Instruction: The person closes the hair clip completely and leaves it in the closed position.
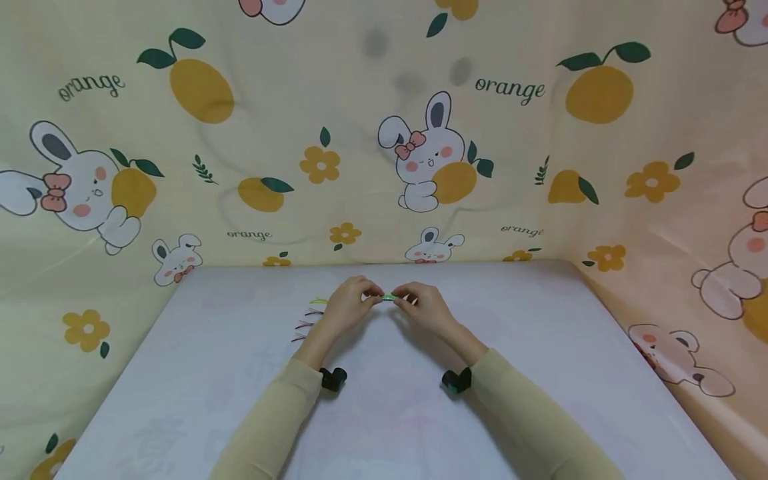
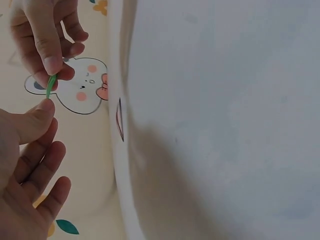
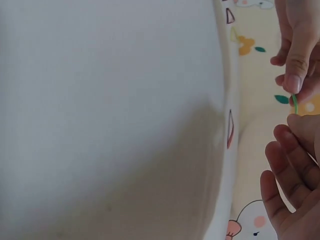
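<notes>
A short, thin green strip (image 1: pixel 389 297) is stretched between both hands above the far part of the table; whether it is a cord, band or wire I cannot tell. My left hand (image 1: pixel 347 305) pinches one end of it between thumb and index finger. At the other end, my right hand (image 1: pixel 425 307) pinches it the same way. In the left wrist view the green strip (image 2: pixel 51 86) shows bent slightly between the fingertips. The other fingers of both hands are loosely spread.
Beside the left hand lie a yellow-green strand (image 1: pixel 318 301) and several thin dark strands (image 1: pixel 304 325) in a column, partly hidden by the hand and wrist. The white table (image 1: pixel 384 427) meets a printed cloth (image 1: pixel 360 133) at the back and sides. Black cameras (image 1: pixel 457 381) sit on both wrists.
</notes>
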The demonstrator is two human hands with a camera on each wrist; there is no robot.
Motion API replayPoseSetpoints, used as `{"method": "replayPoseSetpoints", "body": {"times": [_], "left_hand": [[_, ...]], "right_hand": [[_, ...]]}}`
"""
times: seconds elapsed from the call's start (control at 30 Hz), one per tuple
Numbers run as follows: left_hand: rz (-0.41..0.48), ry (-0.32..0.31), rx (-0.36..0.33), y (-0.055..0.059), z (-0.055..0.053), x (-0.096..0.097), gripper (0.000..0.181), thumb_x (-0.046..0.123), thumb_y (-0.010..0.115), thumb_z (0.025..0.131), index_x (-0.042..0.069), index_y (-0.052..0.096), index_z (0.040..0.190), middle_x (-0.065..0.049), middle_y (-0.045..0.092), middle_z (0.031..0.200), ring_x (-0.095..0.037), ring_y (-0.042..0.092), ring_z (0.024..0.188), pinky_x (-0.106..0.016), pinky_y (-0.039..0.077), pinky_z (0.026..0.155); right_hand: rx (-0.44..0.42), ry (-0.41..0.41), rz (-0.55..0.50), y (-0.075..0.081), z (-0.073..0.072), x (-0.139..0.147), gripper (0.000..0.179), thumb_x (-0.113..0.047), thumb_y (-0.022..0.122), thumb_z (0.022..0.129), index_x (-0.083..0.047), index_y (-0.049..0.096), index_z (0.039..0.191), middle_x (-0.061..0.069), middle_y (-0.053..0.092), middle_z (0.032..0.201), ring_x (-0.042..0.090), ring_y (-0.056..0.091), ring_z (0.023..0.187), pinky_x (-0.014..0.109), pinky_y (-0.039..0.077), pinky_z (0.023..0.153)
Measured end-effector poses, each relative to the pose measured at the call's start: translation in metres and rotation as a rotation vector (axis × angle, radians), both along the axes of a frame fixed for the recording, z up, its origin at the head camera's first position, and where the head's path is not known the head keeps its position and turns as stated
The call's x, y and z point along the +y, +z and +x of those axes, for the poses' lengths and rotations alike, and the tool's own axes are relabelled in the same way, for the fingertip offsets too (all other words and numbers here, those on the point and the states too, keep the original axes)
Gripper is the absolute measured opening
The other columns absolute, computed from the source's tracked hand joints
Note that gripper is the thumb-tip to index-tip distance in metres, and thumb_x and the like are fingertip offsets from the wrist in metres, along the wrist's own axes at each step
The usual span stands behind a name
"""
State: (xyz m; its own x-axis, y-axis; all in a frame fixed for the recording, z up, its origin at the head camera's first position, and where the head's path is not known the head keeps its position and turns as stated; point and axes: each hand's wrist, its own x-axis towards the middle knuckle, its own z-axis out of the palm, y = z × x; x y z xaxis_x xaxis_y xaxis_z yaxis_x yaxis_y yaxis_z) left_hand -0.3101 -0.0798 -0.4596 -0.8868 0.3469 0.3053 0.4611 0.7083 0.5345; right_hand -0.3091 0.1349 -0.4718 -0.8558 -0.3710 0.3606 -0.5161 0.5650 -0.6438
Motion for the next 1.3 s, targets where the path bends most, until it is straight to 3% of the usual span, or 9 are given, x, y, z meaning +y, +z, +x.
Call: {"method": "replayPoseSetpoints", "body": {"times": [0.3,0.57,0.93,1.3], "left_hand": [[-0.048,-0.012,-0.038,-0.003,-0.013,0.000,0.008,0.016,0.078,0.095,0.013,0.080,0.102,-0.003,0.072,0.101,-0.021,0.064,0.097,-0.039,0.054,0.085],[-0.056,-0.016,-0.117,-0.006,-0.020,-0.002,0.007,0.014,0.076,0.096,0.011,0.079,0.102,-0.003,0.072,0.100,-0.020,0.064,0.095,-0.040,0.053,0.086],[-0.102,-0.005,-0.186,-0.013,-0.024,0.000,0.007,0.009,0.072,0.097,0.011,0.077,0.102,-0.002,0.072,0.099,-0.020,0.064,0.095,-0.041,0.052,0.090],[-0.186,-0.009,-0.178,-0.017,-0.033,0.004,0.004,0.014,0.074,0.097,0.012,0.076,0.100,0.000,0.072,0.096,-0.019,0.064,0.092,-0.041,0.052,0.087]], "right_hand": [[-0.052,-0.013,0.098,-0.003,-0.011,-0.002,0.016,-0.010,0.074,0.097,-0.006,0.076,0.112,0.007,0.076,0.106,0.016,0.066,0.083,0.032,0.054,0.074],[-0.127,-0.035,0.205,-0.005,-0.018,-0.008,0.016,-0.012,0.073,0.098,-0.009,0.076,0.114,0.003,0.075,0.105,0.014,0.064,0.084,0.033,0.054,0.075],[-0.131,-0.016,0.308,-0.011,-0.027,-0.010,0.013,-0.012,0.073,0.098,-0.010,0.077,0.110,0.000,0.072,0.097,0.013,0.062,0.081,0.033,0.053,0.074],[-0.106,0.001,0.357,-0.012,-0.032,-0.010,0.013,-0.012,0.072,0.098,-0.010,0.077,0.110,0.001,0.071,0.099,0.016,0.064,0.087,0.038,0.054,0.079]]}}
